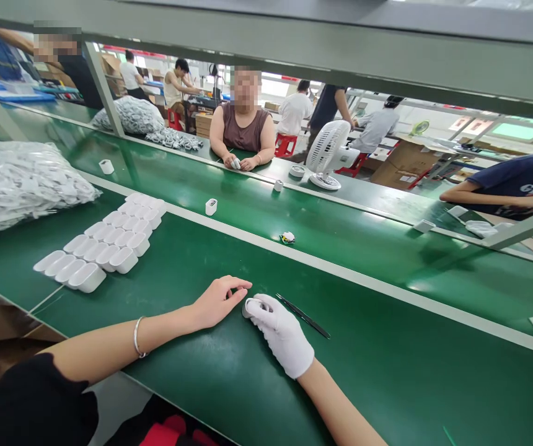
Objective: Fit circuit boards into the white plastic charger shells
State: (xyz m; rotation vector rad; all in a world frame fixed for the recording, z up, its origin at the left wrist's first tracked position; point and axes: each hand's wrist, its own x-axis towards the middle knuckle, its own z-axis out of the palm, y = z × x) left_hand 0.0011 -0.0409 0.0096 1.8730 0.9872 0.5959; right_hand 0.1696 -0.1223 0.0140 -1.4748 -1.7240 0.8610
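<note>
A small white plastic case with rounded corners (pixel 250 306) lies on the green table (pixel 387 371), close to its near edge, mostly hidden under the right hand (pixel 279 329), which wears a white fabric glove. Only the case's left end shows, smooth and glossy. The gloved fingers (pixel 258 308) are curled over the case and hold it against the table. The bare left hand (pixel 220 301), with a thin silver bracelet (pixel 138 337) at the wrist, rests just beside the case; its fingers (pixel 238 286) are bent and loosely apart, the tips near the case, and whether they touch it cannot be told.

Just right of the gloved hand a pair of slim black tweezers (pixel 302 316) lies flat on the table. Further left stand rows of white oval plastic shells (pixel 103 244), packed side by side, and beyond them a heap of clear bags with white parts (pixel 20 183). On the green belt (pixel 266 214) behind, single small white cases (pixel 211 206) sit well apart. Across it a seated person's hands (pixel 241 163) hold another white piece, beside a white desk fan (pixel 326 153).
</note>
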